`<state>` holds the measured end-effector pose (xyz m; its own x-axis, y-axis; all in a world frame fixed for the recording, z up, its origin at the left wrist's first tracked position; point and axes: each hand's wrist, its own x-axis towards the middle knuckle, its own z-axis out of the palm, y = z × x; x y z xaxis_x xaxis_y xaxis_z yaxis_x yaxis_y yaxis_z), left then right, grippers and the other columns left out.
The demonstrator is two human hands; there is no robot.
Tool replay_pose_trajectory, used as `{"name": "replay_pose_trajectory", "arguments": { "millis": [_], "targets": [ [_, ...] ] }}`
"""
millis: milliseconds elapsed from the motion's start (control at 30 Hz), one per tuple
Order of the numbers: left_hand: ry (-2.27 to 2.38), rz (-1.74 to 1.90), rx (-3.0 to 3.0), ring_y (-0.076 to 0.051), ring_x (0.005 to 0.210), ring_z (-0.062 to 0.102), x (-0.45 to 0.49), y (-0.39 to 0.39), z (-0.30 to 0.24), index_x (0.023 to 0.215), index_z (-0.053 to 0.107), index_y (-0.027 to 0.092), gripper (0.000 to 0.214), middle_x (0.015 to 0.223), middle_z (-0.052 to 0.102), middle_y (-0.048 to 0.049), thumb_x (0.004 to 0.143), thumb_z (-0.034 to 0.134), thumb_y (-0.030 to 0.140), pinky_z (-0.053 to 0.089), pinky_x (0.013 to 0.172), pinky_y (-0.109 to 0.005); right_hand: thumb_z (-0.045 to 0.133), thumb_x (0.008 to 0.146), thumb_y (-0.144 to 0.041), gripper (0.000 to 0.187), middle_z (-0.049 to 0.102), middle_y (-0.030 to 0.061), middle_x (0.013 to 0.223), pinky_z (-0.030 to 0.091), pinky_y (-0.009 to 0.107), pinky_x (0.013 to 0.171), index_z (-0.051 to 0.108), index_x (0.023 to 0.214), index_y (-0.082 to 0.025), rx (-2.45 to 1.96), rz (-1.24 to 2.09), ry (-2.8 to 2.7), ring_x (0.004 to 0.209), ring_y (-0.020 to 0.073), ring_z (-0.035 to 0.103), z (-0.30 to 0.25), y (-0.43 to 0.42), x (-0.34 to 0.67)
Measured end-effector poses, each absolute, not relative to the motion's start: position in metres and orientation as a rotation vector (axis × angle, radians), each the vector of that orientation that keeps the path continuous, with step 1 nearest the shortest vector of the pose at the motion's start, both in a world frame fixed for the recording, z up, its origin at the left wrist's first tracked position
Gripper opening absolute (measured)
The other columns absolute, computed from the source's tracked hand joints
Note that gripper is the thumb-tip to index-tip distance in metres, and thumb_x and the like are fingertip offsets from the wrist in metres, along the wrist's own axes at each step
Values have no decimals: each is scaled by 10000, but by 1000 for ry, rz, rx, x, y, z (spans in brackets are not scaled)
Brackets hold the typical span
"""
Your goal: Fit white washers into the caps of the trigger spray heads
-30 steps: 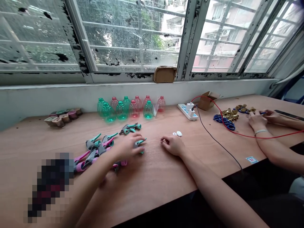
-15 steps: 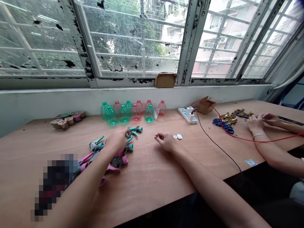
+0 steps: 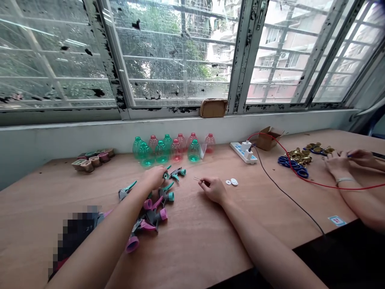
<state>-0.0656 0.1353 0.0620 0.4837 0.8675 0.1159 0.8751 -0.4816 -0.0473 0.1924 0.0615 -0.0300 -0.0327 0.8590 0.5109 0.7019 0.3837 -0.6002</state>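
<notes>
My left hand is closed around a teal and grey trigger spray head; its teal cap ring shows past the fingers. Just right of it lies another teal trigger spray head. Under and beside my left forearm is a loose pile of teal and pink spray heads, partly hidden by the arm. My right hand rests on the table, fingers pinched on thin tweezers whose two fine tips point left. Several white discs lie right of that hand.
Green and red clear bottles stand along the wall. A power strip with red and black cords is right of them, near an open cardboard box. At right, another person's hands work by brass parts and blue rings. Small containers sit back left.
My left hand has drawn slightly back from the teal spray heads and now has one in its fingers. My right hand stays in place with the tweezers. The view has tilted up a little.
</notes>
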Motion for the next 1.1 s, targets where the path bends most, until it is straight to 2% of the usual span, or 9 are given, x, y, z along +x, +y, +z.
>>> {"name": "replay_pose_trajectory", "arguments": {
  "millis": [67,133,300,433,533,667,900,1000,1100],
  "targets": [
    [-1548,-238,-2593,-265,1022,596,-60,117,72,1073,615,210,300,1139,633,-98,802,496,256,480,797,-324,513,858,-362,260,597,-11,577,350,212,540,692,770,-195,-1358,242,-1774,526,117,511,-30,63,192],
    [-1519,-599,-2656,-252,1027,588,-47,89,77,1151,567,208,334,1168,626,-84,835,497,293,468,815,-317,517,852,-364,262,595,-9,570,354,214,532,695,771,-189,-1346,260,-1744,519,117,512,-30,65,192],
    [-1377,-997,-2963,-195,835,600,-1,20,51,1173,555,241,328,1023,655,-37,851,532,303,449,748,-285,540,826,-376,266,627,5,609,390,216,521,705,849,-168,-1289,342,-1565,533,128,544,-32,72,195],
    [-1478,-1181,-3076,-167,732,569,19,7,11,1176,538,211,340,920,641,-32,838,507,201,435,688,-273,557,797,-351,250,681,28,693,450,234,573,702,880,-166,-1257,382,-1483,600,153,599,-34,77,198],
    [-1477,-1248,-3117,-166,751,567,21,12,-4,1136,553,200,328,945,637,-41,817,499,152,431,704,-275,560,793,-345,245,683,34,696,458,242,572,698,886,-165,-1254,396,-1478,599,158,602,-35,79,198],
    [-1587,-1355,-3021,-166,724,555,17,16,-5,1094,559,201,281,888,629,-31,814,533,198,431,690,-283,567,800,-373,265,657,25,671,442,242,550,685,923,-170,-1271,382,-1502,575,152,576,-35,78,198],
    [-1609,-1326,-2977,-197,850,584,15,16,-7,995,584,203,206,963,635,-47,789,570,200,444,765,-310,554,808,-397,285,665,36,707,456,245,567,677,933,-173,-1283,381,-1505,616,159,588,-38,76,200],
    [-1658,-1385,-2936,-192,820,593,14,20,-9,1033,573,200,234,955,642,-48,799,561,216,455,757,-312,555,808,-407,296,657,32,692,454,241,558,681,929,-168,-1293,380,-1497,608,154,584,-37,75,200],
    [-1670,-1380,-3021,-167,718,591,11,23,-10,1045,580,201,259,837,645,-20,790,539,180,459,678,-280,585,794,-419,303,639,18,661,441,230,531,688,930,-169,-1288,391,-1517,567,139,559,-34,70,200]
  ]
}}
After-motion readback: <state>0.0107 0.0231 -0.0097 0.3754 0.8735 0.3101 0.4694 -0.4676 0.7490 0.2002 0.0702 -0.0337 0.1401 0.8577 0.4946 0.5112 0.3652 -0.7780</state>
